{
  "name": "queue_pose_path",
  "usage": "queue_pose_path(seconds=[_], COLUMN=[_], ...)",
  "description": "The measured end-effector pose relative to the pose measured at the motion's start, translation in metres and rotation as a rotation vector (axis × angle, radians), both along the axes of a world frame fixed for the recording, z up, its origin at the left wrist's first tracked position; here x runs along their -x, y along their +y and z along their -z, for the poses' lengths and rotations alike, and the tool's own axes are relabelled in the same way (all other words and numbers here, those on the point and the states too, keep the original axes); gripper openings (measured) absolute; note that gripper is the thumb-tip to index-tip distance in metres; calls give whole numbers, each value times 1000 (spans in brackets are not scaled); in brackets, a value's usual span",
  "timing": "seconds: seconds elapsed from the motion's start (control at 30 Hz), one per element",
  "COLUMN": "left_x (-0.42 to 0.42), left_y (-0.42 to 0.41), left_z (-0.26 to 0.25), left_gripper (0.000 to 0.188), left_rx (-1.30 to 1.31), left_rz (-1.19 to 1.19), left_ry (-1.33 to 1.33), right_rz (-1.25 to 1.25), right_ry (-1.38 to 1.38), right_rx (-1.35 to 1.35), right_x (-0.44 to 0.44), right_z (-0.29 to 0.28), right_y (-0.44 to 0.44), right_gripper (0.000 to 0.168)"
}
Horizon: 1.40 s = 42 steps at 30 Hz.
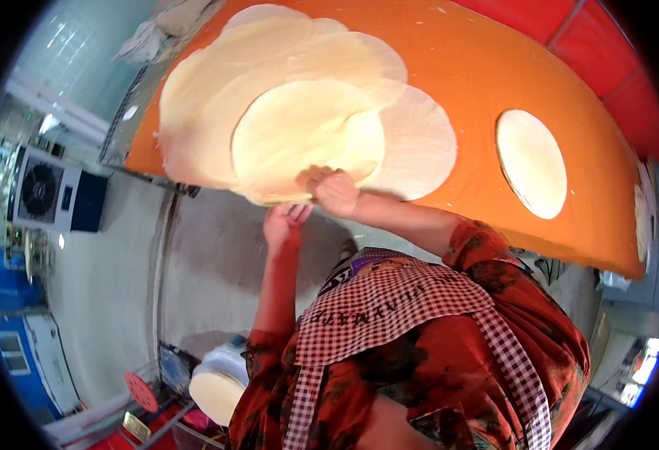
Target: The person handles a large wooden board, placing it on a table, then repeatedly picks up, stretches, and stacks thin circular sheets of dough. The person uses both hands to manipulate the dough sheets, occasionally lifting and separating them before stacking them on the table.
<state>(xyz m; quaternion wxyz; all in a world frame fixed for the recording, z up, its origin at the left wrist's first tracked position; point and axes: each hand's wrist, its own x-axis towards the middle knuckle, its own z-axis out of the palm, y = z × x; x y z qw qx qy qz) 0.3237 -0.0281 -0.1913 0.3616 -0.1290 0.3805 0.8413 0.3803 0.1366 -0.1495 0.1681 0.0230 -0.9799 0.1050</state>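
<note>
Thin round sheets of pale dough (307,129) lie in a pile at the near edge of an orange-covered table, over other overlapping sheets (194,107). My right hand (334,192) rests on the near rim of the pile, its fingers bent against the dough. Below the table's edge, my left hand (288,220) touches the underside of the pile's rim with its fingertips. Whether either hand grips a sheet cannot be told. A single translucent sheet (425,140) extends to the right of the pile.
Another stack of round dough sheets (532,163) sits on the right of the orange table (464,73). Crumpled cloth or plastic (144,42) lies at the far left corner. Behind me at lower left stand more round sheets (217,394) and a red perforated disc (141,391). An air cooler (45,188) stands left.
</note>
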Motion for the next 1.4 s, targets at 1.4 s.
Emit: queue_pose_path(seconds=[1.4], left_x=[-50], left_y=[49], left_z=[-6], left_gripper=[28], left_rx=[-33], left_rz=[240], left_ry=[-107], right_rz=[216], right_ry=[30], right_rx=[-93], right_x=[-82], right_z=[-15], right_y=[39], right_gripper=[21])
